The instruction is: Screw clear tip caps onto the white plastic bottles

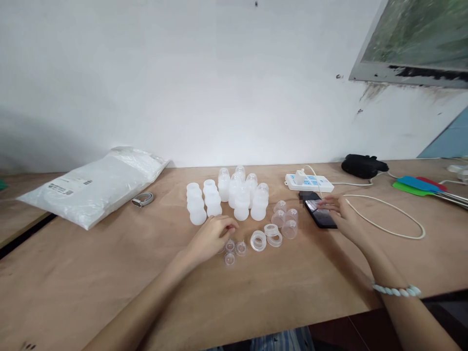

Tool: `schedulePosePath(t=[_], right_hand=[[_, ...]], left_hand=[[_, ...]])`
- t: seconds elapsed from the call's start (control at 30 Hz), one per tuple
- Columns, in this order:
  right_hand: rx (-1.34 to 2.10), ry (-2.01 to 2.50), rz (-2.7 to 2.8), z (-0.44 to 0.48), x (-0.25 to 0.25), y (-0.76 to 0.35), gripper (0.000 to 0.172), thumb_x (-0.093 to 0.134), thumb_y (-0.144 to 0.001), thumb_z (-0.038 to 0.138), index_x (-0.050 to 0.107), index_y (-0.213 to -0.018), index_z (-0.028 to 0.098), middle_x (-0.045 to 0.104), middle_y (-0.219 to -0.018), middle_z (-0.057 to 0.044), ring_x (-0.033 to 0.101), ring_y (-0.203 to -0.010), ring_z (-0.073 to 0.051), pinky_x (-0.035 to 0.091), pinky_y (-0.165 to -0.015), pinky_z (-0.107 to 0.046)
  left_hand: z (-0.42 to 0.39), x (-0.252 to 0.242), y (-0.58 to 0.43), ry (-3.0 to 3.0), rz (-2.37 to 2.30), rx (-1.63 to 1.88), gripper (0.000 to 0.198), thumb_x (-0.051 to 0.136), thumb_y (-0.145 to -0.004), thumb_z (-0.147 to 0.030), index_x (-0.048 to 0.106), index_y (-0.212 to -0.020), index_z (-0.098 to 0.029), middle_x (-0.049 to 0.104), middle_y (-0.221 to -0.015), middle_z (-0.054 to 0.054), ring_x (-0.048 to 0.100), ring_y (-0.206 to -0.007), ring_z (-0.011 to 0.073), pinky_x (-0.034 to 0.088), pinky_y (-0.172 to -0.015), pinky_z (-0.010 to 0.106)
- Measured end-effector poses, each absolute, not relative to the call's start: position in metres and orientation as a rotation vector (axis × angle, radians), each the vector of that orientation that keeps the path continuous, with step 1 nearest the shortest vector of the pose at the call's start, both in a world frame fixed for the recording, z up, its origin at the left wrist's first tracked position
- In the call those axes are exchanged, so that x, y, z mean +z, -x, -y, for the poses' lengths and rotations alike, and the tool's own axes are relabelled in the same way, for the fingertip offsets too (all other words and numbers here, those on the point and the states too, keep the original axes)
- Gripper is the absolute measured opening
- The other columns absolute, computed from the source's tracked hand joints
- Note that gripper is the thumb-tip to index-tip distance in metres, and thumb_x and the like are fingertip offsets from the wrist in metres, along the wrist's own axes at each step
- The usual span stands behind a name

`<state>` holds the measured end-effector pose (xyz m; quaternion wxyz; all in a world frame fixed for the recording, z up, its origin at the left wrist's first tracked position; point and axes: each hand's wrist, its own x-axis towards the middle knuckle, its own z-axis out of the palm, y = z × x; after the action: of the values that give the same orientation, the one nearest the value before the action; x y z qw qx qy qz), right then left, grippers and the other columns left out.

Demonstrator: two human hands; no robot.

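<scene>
My left hand [213,235] hangs low with its fingers curled together, beside small clear nipple-shaped pieces [230,259]; what its fingertips hold, if anything, is hidden. My right hand [340,213] is spread over a black phone [317,210], fingertips at its lit screen. Behind my left hand stand white frosted, waisted bottles [198,217] with no domes on them. Several more bottles [242,212] beside them wear clear domed caps. Clear screw rings [258,241] lie between my hands, with one stacked on another. Loose clear dome caps [290,229] stand near the phone.
A white power strip [309,183] with a plugged-in charger and looping cable [387,231] lies behind the phone. A plastic-wrapped package [98,183] and a silver wristband [142,199] are at left. Coloured spatulas [420,185] and a black pouch [361,165] are at right.
</scene>
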<state>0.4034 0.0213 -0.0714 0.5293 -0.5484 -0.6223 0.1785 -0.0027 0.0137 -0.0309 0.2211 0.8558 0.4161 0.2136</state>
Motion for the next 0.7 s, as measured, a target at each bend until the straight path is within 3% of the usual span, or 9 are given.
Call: schedulePosePath(t=[0.13, 0.3, 0.4, 0.47, 0.53, 0.6, 0.7], right_hand=[[0.26, 1.189, 1.383, -0.024, -0.032, -0.378, 0.026, 0.058, -0.077, 0.027, 0.047, -0.1, 0.024, 0.066, -0.09, -0.006, 0.068, -0.081, -0.025, 0.052, -0.082, -0.046], [0.075, 1.023, 1.609, -0.02, 0.015, -0.301, 0.009, 0.052, -0.086, 0.02, 0.058, -0.092, 0.021, 0.067, -0.084, -0.006, 0.066, -0.081, -0.023, 0.052, -0.078, -0.039], [-0.168, 1.046, 1.9, -0.02, 0.024, -0.25, 0.017, 0.047, -0.09, 0.014, 0.061, -0.098, 0.018, 0.069, -0.096, -0.009, 0.064, -0.093, -0.026, 0.05, -0.082, -0.042], [-0.417, 1.105, 2.121, -0.024, 0.021, -0.222, 0.022, 0.052, -0.09, 0.013, 0.061, -0.11, 0.014, 0.068, -0.109, -0.013, 0.06, -0.105, -0.032, 0.043, -0.096, -0.052], [-0.631, 1.204, 2.251, -0.032, 0.014, -0.202, 0.037, 0.062, -0.091, 0.02, 0.055, -0.125, 0.006, 0.062, -0.122, -0.021, 0.051, -0.119, -0.038, 0.033, -0.106, -0.059], [-0.757, 1.288, 2.303, -0.039, 0.006, -0.191, 0.048, 0.066, -0.091, 0.025, 0.052, -0.13, 0.002, 0.062, -0.12, -0.024, 0.046, -0.125, -0.039, 0.026, -0.111, -0.061], [-0.766, 1.302, 2.34, -0.042, -0.001, -0.185, 0.04, 0.067, -0.091, 0.022, 0.055, -0.125, 0.006, 0.067, -0.109, -0.02, 0.049, -0.124, -0.035, 0.023, -0.114, -0.057]], left_hand=[[-0.013, -0.032, 0.004, -2.297, -1.19, 0.758, 0.022, 0.045, -0.093, -0.019, 0.067, -0.095, -0.019, 0.071, -0.096, 0.005, 0.062, -0.093, 0.0226, 0.044, -0.087, 0.036], [-0.012, -0.033, 0.004, -2.233, -1.217, 0.931, 0.021, 0.047, -0.092, -0.019, 0.067, -0.095, -0.019, 0.071, -0.09, 0.004, 0.063, -0.09, 0.0217, 0.043, -0.088, 0.037], [-0.011, -0.034, 0.006, -2.227, -1.215, 1.011, 0.02, 0.047, -0.092, -0.018, 0.067, -0.094, -0.02, 0.071, -0.09, 0.003, 0.063, -0.089, 0.0214, 0.043, -0.088, 0.037], [-0.012, -0.034, 0.008, -2.224, -1.216, 1.067, 0.019, 0.047, -0.092, -0.018, 0.066, -0.093, -0.02, 0.071, -0.091, 0.003, 0.063, -0.089, 0.0215, 0.043, -0.087, 0.037], [-0.012, -0.035, 0.009, -2.225, -1.219, 1.118, 0.018, 0.047, -0.092, -0.019, 0.065, -0.093, -0.02, 0.071, -0.091, 0.003, 0.063, -0.089, 0.0217, 0.044, -0.088, 0.037], [-0.012, -0.035, 0.01, -2.235, -1.223, 1.16, 0.018, 0.046, -0.093, -0.019, 0.065, -0.094, -0.02, 0.071, -0.092, 0.003, 0.063, -0.09, 0.0219, 0.043, -0.089, 0.038], [-0.01, -0.036, 0.008, -2.244, -1.227, 1.21, 0.019, 0.045, -0.094, -0.021, 0.063, -0.099, -0.02, 0.068, -0.094, 0.004, 0.061, -0.093, 0.0222, 0.044, -0.089, 0.039]])
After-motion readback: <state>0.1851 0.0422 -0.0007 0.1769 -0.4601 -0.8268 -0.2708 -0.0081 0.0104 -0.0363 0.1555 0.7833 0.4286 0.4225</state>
